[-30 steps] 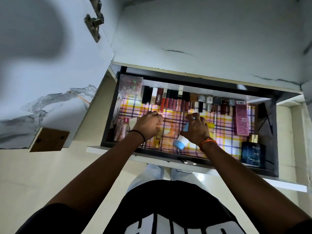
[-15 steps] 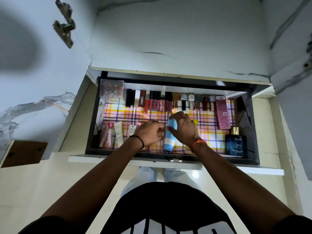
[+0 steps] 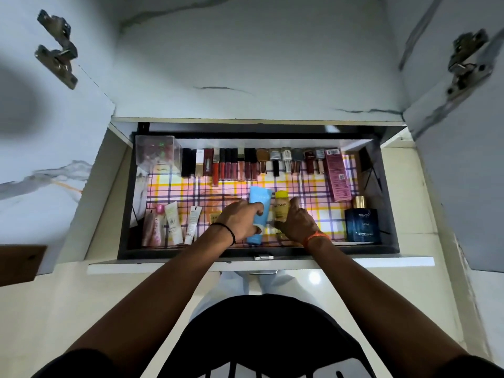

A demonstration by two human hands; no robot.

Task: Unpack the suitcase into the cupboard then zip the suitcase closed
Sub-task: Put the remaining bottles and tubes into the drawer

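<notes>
Head view, looking down into an open drawer of the cupboard, lined with a plaid sheet in pink, yellow and purple.

Left hand: fingers curled round a light blue tube, thumb across its front. The tube lies lengthwise on the liner near the drawer's middle, its white cap towards the front edge. Its print is too blurred to read. A black band sits on the left wrist.

Right hand: fingers curled round a small yellow bottle, just beside the blue tube on its right. The label reads "GARNIER", partly legible. An orange band sits on the right wrist.

Along the back wall: a row of lipsticks and glosses, then nail-polish bottles; their labels are unreadable. Back left corner: a clear plastic box. Right of the row: a pink carton with a barcode at its top and a QR mark on its side. Front right: a dark blue perfume bottle with a gold cap; the top line seems to read "BELLA VITA", the rest is unclear. Front left: three tubes side by side, one pink and two white, text too small to read.

The suitcase is out of frame.
</notes>
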